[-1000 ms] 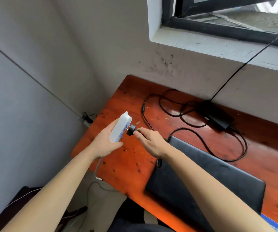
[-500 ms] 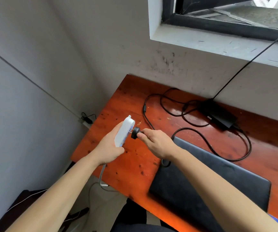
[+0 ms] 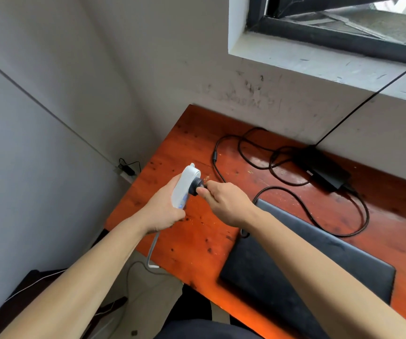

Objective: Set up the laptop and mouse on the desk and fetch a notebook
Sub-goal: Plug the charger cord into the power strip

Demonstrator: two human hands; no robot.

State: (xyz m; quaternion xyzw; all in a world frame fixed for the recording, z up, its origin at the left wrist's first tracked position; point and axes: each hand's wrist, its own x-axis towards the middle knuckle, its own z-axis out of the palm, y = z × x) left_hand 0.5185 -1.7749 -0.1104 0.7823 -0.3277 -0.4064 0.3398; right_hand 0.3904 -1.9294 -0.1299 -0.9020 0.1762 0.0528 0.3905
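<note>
One closed black laptop [image 3: 258, 272] at red wooden desk's [image 3: 197, 133] near edge, left hand [image 3: 160, 214] fingers wrapped round one white power strip [image 3: 186, 184], right hand [image 3: 226, 204] pinching one black round plug [image 3: 195, 188] against it

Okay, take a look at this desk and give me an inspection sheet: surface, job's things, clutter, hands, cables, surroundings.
Surface: red-brown wooden desk, speckled with dark marks, against the wall.
Job's things: black laptop closed, flat on the desk; mouse and notebook not seen.
Clutter: nothing seen.
Hands: left hand grips a white power strip; right hand pinches a black plug pressed against its face.
Cables: black power adapter and looped black cable on the desk; white cord hangs from the strip.
Surroundings: grey walls, window above, wall outlet at left.
</note>
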